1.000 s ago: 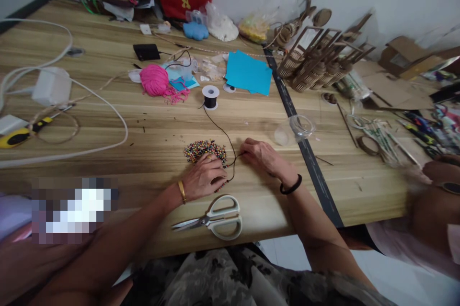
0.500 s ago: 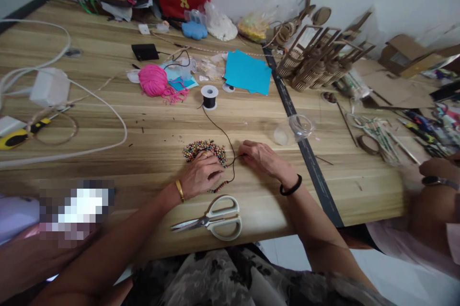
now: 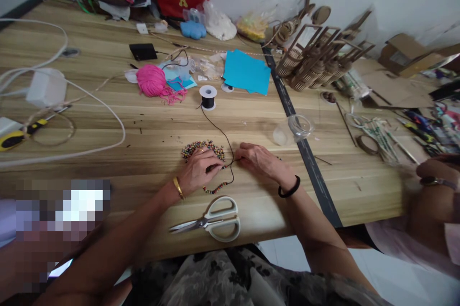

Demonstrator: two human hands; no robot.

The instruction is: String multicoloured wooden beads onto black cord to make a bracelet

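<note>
My left hand [image 3: 201,168] is closed in a pinch at the front edge of a pile of small multicoloured beads [image 3: 204,146]. Its thumb and fingertips meet on a beaded stretch of thin black cord [image 3: 232,150]. To the right, my right hand [image 3: 258,158] pinches the same cord between closed fingers; the fingertips are partly hidden. A curved row of strung beads [image 3: 214,189] lies on the table below my left hand. The cord runs back to a white spool of black cord [image 3: 208,97]. White-handled scissors [image 3: 205,222] lie in front, blades pointing left.
Behind are a pink yarn ball [image 3: 151,80], blue sheets [image 3: 247,72] and clear round containers [image 3: 300,127]. Wooden basket-like frames [image 3: 312,57] stand at back right. A white cable [image 3: 120,119] loops on the left. Other people's arms are at both sides.
My left thumb and fingers have come together at the beaded cord, uncovering more of the strung row below. My right hand stays nearly in place, still pinching.
</note>
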